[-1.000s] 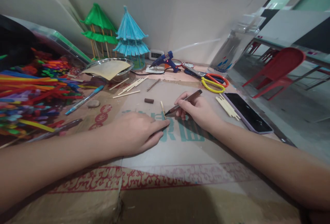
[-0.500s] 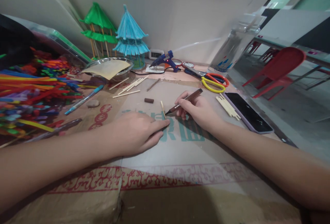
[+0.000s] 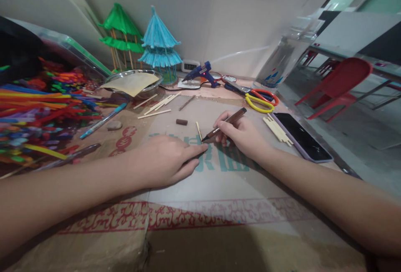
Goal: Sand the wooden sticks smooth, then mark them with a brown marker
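My right hand [image 3: 239,135] grips a brown marker pen [image 3: 224,124], its tip down against the near end of a short wooden stick [image 3: 199,130] lying on the cardboard sheet [image 3: 225,180]. My left hand [image 3: 164,161] lies palm down, its forefinger stretched out and pressing the stick's near end to the cardboard. The marker's brown cap [image 3: 181,122] lies a little beyond the stick.
Piled pipe cleaners [image 3: 34,109] fill the left. Green [image 3: 120,34] and blue [image 3: 159,42] pagoda models, a metal bowl [image 3: 134,83] and a glue gun [image 3: 200,73] stand at the back. Loose sticks [image 3: 158,107], scissors [image 3: 258,98], a phone [image 3: 299,136], a blue pen [image 3: 102,120], a bottle [image 3: 283,61].
The marker tip has slid slightly nearer along the stick. My left hand has stayed in place.
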`<state>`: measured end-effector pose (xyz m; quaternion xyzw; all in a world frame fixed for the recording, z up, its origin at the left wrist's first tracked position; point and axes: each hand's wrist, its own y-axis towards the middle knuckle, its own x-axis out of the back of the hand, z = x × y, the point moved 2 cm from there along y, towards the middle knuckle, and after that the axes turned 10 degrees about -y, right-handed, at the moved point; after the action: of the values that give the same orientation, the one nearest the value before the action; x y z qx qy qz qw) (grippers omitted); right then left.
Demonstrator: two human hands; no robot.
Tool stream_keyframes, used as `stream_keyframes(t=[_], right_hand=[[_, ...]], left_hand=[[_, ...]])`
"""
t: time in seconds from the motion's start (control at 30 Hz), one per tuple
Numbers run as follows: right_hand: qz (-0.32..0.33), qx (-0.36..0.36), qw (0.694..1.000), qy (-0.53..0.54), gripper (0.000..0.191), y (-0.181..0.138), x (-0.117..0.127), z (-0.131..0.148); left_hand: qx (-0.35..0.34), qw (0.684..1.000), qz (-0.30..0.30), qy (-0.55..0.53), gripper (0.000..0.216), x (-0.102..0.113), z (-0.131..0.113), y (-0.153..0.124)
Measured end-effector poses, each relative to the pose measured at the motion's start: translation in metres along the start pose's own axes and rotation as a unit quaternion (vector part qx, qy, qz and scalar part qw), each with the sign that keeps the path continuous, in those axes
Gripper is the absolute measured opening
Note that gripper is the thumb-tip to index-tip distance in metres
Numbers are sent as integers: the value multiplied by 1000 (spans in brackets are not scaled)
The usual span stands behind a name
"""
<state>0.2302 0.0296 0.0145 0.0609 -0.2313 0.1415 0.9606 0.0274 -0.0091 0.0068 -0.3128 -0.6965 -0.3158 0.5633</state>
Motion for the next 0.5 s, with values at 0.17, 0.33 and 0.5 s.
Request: stream_keyframes(t=[0.17, 0.33, 0.5], right_hand=[[-11, 6, 1000, 9, 14, 2, -1, -2], [-17, 11, 1000, 10, 13, 2, -1, -3], [-30, 16, 999, 9, 11, 2, -1, -2]], left_hand=[[0, 1000, 1, -2, 43, 0, 1, -1], [-3, 1000, 1, 0, 43, -1, 1, -1], [-8, 1000, -1, -3, 42, -1, 1, -1]])
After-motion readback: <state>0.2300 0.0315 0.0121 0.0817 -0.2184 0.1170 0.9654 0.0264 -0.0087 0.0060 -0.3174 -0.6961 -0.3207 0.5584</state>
